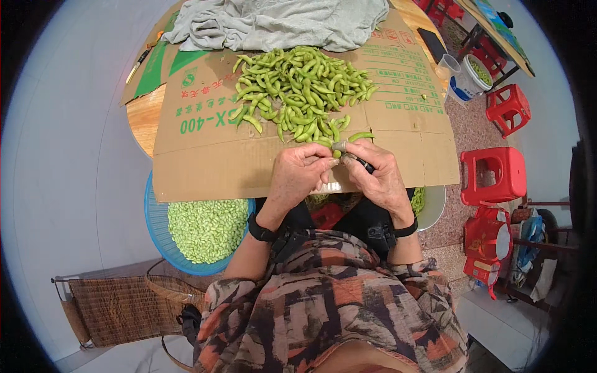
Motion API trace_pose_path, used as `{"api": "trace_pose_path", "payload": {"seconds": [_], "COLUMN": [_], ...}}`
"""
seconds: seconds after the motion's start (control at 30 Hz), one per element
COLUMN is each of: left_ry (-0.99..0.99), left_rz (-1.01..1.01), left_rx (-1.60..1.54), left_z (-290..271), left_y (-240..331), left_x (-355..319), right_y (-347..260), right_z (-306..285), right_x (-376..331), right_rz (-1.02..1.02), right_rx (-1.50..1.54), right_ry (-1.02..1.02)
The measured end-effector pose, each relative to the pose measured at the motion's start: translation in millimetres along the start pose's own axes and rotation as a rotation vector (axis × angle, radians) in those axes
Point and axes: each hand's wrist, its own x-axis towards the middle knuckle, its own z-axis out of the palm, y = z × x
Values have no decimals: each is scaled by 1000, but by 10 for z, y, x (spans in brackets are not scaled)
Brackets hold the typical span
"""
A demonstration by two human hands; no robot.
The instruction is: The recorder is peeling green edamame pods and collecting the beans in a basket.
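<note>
My left hand (301, 171) and my right hand (377, 174) meet above the near edge of a flattened cardboard sheet (211, 165). Between their fingertips a green soybean pod (336, 154) shows only in part; the left fingers pinch at it. A small black-handled tool (367, 165) lies inside my closed right hand, its working end hidden. Something grey (339, 146) covers a fingertip there. Just beyond the hands a heap of green soybean pods (305, 87) spreads over the cardboard. One loose pod (362, 135) lies beside my right hand.
A blue basket (151, 214) of shelled beans (208, 227) stands low at left. At right, a metal basin (440, 208) sits partly under the cardboard. A grey cloth (273, 25) lies at the back. Red stools (494, 174) and a white bucket (469, 84) stand on the floor.
</note>
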Motion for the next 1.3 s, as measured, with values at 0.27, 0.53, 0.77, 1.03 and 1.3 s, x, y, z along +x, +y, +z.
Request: {"api": "trace_pose_path", "payload": {"seconds": [0.27,0.53,0.77,1.03,1.3], "left_ry": [-347,-152,32,90,-220], "left_rz": [-70,-7,189,470,24], "left_rx": [-384,-306,-66,129,-728], "left_z": [-84,-38,78,93,80], "left_y": [-21,23,61,-80,-111], "left_x": [88,226,200,211,215], "right_y": [130,-75,-108,-71,7], "right_z": [-159,-34,-19,17,-143], "right_x": [104,73,139,170,214], "right_rz": [370,356,360,319,399], "right_rx": [888,462,450,328,765], "right_ry": [-222,24,20,23,-145]}}
